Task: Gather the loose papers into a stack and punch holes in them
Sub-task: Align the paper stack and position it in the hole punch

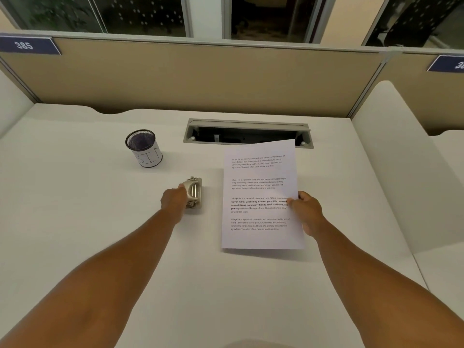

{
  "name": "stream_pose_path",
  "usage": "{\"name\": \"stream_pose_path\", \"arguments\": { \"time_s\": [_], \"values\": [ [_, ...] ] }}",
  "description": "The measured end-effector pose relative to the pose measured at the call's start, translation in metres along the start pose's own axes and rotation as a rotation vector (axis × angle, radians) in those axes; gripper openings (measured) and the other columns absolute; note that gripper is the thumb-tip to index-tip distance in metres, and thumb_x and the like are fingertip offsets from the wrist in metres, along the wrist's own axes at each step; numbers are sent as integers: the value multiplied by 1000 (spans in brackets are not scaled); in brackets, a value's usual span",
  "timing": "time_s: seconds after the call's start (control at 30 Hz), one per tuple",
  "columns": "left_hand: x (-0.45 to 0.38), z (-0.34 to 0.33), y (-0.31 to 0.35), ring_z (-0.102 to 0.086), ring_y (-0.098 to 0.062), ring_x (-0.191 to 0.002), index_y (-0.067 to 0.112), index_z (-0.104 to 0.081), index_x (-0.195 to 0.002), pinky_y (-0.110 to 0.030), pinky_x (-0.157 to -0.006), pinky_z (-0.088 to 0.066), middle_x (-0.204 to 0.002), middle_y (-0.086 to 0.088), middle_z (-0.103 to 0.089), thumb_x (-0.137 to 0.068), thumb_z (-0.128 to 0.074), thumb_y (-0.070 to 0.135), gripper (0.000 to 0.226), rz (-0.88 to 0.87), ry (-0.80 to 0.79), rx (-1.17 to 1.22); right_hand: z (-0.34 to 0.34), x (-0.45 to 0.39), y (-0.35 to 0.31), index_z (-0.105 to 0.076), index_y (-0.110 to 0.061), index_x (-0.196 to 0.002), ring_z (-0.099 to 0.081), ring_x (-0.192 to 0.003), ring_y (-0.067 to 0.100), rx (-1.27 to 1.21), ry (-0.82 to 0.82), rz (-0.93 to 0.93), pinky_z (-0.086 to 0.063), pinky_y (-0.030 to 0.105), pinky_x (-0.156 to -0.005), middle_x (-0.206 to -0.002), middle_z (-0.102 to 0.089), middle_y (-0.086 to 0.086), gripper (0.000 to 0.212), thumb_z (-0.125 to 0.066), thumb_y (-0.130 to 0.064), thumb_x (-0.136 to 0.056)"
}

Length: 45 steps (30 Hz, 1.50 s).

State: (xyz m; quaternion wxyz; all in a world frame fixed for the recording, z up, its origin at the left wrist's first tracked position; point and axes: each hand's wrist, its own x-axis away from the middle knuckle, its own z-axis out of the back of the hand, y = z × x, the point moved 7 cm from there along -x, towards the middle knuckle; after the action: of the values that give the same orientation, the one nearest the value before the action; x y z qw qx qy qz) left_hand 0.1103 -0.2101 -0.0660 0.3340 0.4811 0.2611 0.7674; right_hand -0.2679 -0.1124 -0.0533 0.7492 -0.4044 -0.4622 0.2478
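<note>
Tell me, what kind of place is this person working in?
Most likely an open-plan office cubicle. A fabric partition with a numbered tag reading 385 backs a white desk that has a built-in cable tray. A mesh cup stands on it.

A: Under the left hand, a hole punch of brushed, shiny metal!
B: And the right hand pinches smooth matt paper, printed, over a matt white desk.

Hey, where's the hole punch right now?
The hole punch sits mid-desk in the head view, under the left hand, left of the papers and nearer than the mesh cup.
</note>
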Motion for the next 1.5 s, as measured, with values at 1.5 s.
{"name": "stream_pose_path", "arguments": {
  "time_s": [1.5],
  "values": [
    [45,-82,28,-50,-16,-62,11,-63,-85,-27,-55,-38,-73,-1,-58,-97,-42,38,36,-245,-92,-186,19,-3,-6,-66,-21,-92,-69,-86,24,-55,57,38,-58,39,-82,-98,-72,2,15,-59,-9,-86]
  ]
}}
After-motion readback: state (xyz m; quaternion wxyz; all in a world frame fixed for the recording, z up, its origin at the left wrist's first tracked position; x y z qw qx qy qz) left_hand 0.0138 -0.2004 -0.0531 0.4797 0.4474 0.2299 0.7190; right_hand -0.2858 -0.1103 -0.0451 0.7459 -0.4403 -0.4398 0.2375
